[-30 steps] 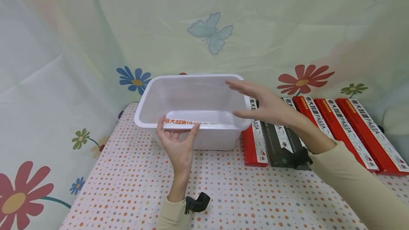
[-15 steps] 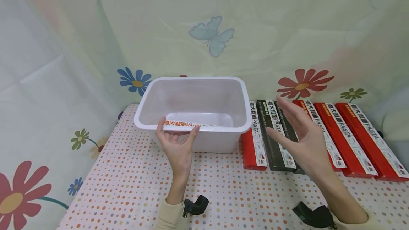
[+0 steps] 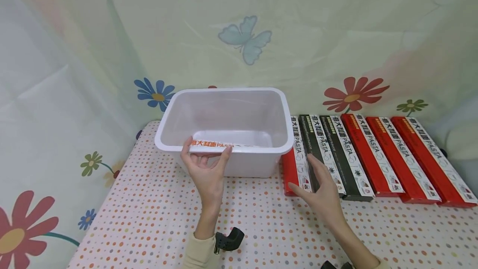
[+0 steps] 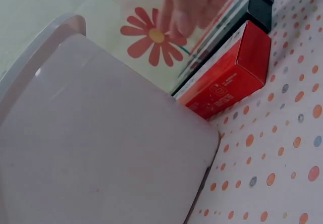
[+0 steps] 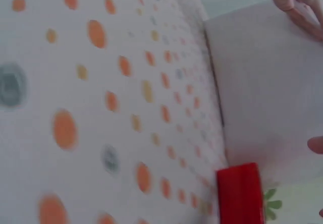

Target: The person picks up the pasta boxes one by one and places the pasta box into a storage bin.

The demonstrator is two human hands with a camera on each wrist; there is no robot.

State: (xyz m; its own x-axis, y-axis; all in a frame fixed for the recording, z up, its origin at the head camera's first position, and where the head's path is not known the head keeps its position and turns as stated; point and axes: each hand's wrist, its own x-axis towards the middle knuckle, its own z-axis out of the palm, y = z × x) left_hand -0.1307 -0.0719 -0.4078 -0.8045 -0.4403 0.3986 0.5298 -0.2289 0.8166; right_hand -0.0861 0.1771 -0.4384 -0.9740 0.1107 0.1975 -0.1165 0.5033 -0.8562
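A deep white plastic tub (image 3: 254, 163) stands left of the pasta boxes. My left hand (image 3: 205, 173) grips its front rim, with the index fingertip and thumb over the edge. Orange PASTA lettering on a white strip (image 3: 210, 143) shows just behind that rim; the rest of what bears it is hidden. My right hand (image 3: 321, 190), thumb and fingers spread and holding nothing, hovers over the near ends of the leftmost red pasta box (image 3: 289, 169) and a black pasta box (image 3: 309, 136). In the left wrist view, the right hand (image 4: 197, 7) appears above the boxes.
Beyond these, a second black pasta box (image 3: 345, 161) and several red pasta boxes (image 3: 381, 157) lie side by side to the right. A dotted cloth (image 3: 149, 219) covers the table. Behind hangs a floral backdrop (image 3: 298, 53).
My right hand has swung from over the tub's right side out to the right above the boxes, then back left and nearer to me. My left hand stays on the rim.
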